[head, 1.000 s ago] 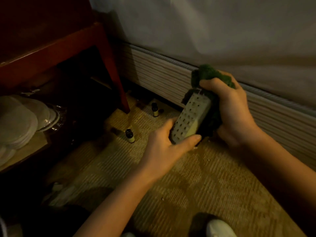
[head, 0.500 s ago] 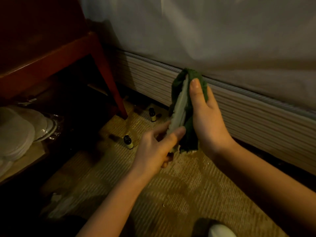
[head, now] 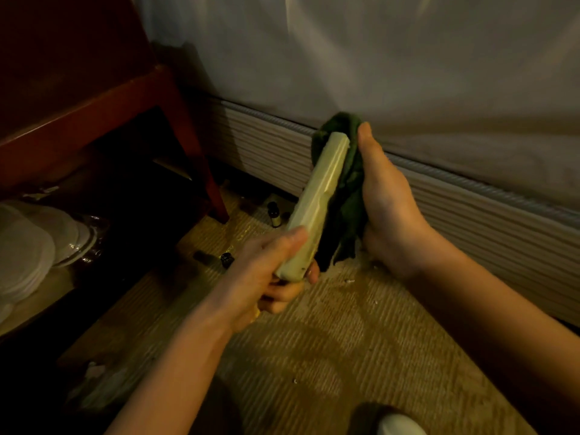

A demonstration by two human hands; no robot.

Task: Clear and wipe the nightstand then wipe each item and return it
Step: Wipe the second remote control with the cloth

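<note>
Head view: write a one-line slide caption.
Left hand grips a remote control edge-on while the right hand presses a green cloth against it, above the carpet.

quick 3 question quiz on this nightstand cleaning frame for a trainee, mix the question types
1. True or false: the left hand grips the lower end of the remote.
2. Multiple choice: the green cloth lies A) on the carpet, B) between the remote and the right hand, C) on the nightstand.
3. Fill in: two small dark ___ stand on the carpet near the red nightstand leg.

Key
1. True; thumb and fingers wrap its lower end.
2. B; the right hand presses the cloth against the remote.
3. Bottles: one near the bed base, one nearer the left hand.
</note>
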